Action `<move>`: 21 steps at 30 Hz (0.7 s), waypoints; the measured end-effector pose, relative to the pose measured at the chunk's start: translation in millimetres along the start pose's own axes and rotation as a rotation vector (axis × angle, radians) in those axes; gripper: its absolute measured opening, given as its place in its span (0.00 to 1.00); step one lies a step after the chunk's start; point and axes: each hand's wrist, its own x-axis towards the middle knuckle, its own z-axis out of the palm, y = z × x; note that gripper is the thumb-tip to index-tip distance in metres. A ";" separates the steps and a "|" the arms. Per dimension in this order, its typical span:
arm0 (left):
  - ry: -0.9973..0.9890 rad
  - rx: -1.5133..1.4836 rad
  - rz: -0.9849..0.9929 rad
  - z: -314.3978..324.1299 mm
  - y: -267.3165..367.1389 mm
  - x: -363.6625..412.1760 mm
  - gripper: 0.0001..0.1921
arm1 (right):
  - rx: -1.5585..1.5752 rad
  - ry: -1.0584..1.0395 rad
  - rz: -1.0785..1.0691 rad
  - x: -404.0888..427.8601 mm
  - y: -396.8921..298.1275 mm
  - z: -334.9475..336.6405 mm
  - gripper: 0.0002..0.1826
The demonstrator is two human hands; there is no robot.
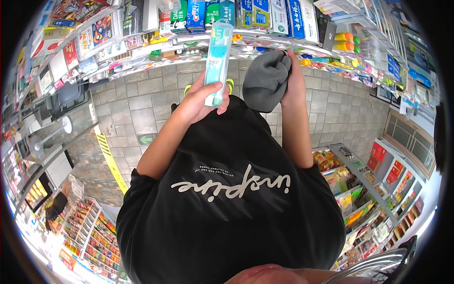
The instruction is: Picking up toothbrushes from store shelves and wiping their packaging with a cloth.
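Note:
My left hand [200,99] is closed round the lower end of a clear plastic toothbrush travel case [217,64] with a pale blue-green insert, its thumb across the front. The case stands out towards the shelf, its far end over the front of the toothpaste boxes [195,15]. On the other side my right hand [295,78] holds a dark grey cloth [264,81], bunched up and soft-looking; the cloth hides part of the fingers. Both hands are apart, above the floor between my body and the shelf.
Shelves of boxed goods curve across the front, with orange-capped bottles [344,42] at the right. Behind me at the right stands a rack of packaged food [365,177]. A fan [64,125] is at the left; farther back another person [56,206] is near a snack rack [88,234].

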 end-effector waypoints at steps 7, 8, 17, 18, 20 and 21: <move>-0.101 0.084 -0.088 -53.0 20.8 -27.6 0.28 | -0.051 -0.170 -0.244 -47.0 77.8 62.3 0.29; -0.102 0.146 -0.085 -58.1 23.8 -31.0 0.37 | -0.327 -0.233 -0.283 -47.9 94.3 59.2 0.37; -0.105 0.347 -0.178 -100.5 48.3 -63.1 0.35 | -1.421 -0.281 -0.879 -82.8 155.2 109.3 0.31; -0.106 0.424 -0.207 -99.4 52.9 -69.1 0.34 | -1.419 -0.258 -0.899 -85.3 154.9 114.9 0.31; -0.145 0.524 -0.262 -96.3 62.5 -75.5 0.31 | -1.406 -0.085 -0.950 -89.8 153.8 125.6 0.31; -0.166 0.541 -0.266 -92.3 68.3 -76.8 0.31 | -1.400 -0.061 -0.967 -92.2 154.6 130.3 0.31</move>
